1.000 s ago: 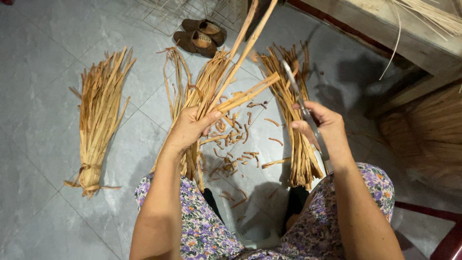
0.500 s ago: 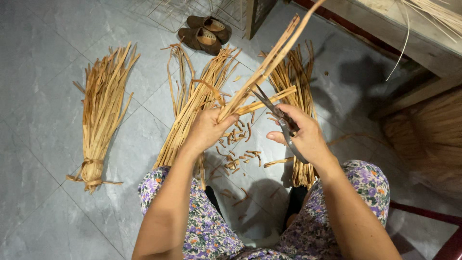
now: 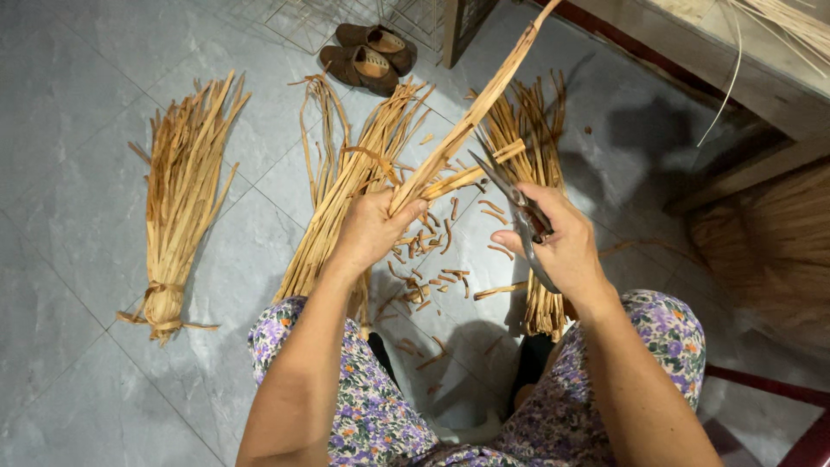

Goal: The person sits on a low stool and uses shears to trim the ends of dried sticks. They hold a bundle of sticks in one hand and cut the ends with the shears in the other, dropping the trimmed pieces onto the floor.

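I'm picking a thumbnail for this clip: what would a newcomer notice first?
The two hands at centre: the left hand grips a long tan reed strip slanting up to the top edge, while the right hand holds metal shears open against it. Tied reed bundles fan out on the grey floor, left.

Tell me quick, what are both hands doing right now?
Left hand: closed around a long strip.
Right hand: closed on scissors, blades open at the strip.

The long cane strip (image 3: pixel 471 117) runs out past the top edge, far from the left grip (image 3: pixel 372 229); the shears' handles (image 3: pixel 540 251) vanish inside the right grip (image 3: pixel 562 246), both elbows cut off below
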